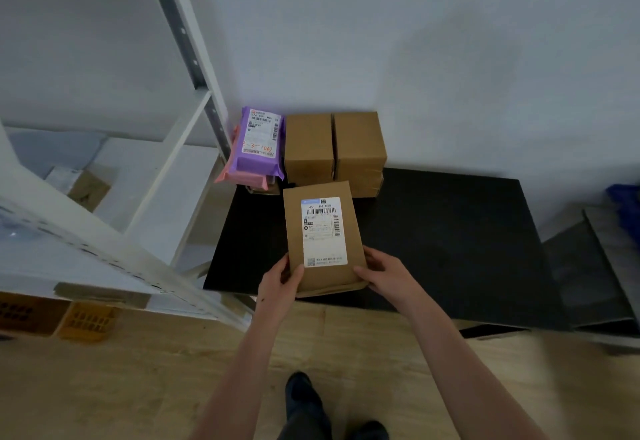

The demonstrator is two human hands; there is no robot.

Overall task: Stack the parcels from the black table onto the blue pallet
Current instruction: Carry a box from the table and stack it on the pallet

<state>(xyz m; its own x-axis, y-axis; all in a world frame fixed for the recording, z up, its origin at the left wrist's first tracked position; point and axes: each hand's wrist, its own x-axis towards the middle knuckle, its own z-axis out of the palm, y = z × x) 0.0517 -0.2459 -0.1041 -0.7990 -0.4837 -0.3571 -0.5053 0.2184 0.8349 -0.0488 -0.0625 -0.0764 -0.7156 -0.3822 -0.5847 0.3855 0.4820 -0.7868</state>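
Each grip is closed on the flat brown cardboard parcel with a white label (322, 238): the left hand (280, 282) and right hand (382, 273) pinch its near corners at the front edge of the black surface (450, 231). Held only by that end, it could droop or slip on the swing to the blue pallet (627, 200) at three o'clock.

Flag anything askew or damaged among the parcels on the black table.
The purple parcel lies tilted on a pink one at the table's back left corner, beside the shelf post. The brown boxes stand squarely; the box gripped by the left hand and right hand looks undamaged.
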